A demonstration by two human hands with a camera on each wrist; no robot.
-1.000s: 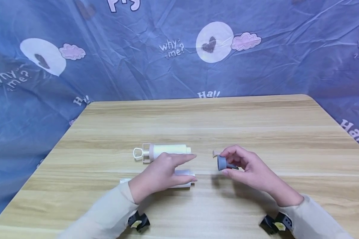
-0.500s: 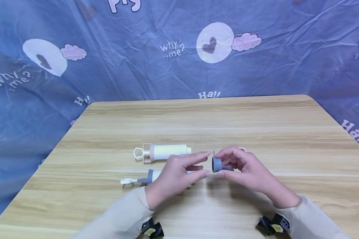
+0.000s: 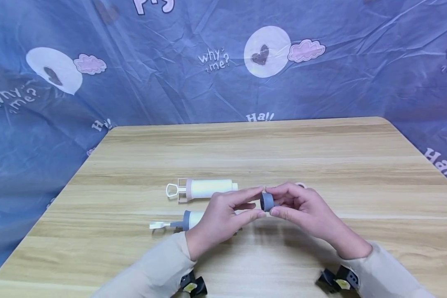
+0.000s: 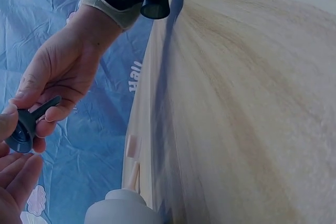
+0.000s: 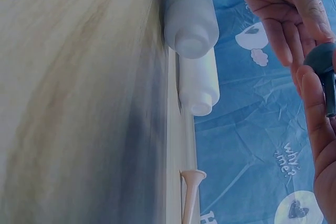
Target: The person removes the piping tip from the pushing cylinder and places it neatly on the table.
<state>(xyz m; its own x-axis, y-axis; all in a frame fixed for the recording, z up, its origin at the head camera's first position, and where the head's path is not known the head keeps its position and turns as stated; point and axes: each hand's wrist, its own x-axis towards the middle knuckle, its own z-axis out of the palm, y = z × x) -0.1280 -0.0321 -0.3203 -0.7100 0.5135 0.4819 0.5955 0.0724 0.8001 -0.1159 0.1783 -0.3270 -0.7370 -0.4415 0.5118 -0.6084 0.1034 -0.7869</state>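
Observation:
A blue-grey, cup-shaped nozzle with a narrow spout is held above the table, its wide mouth facing left. My right hand pinches it from the spout side. My left hand has thumb and forefinger at opposite sides of its rim. In the left wrist view, the nozzle shows its hollow mouth and spout. Beneath my left hand lies a white syringe-like tube with a blue-grey collar and white handle, its right end mostly hidden. Behind it lies a similar tube with a pink collar and loop handle.
A pink nozzle lies on the wooden table, mostly hidden behind my right hand in the head view; a small pale ring peeks out there. A blue printed cloth hangs behind the table.
My left hand has moved right, away from over the blue-collared tube, and reached the nozzle's rim. My right hand has brought the nozzle slightly left.

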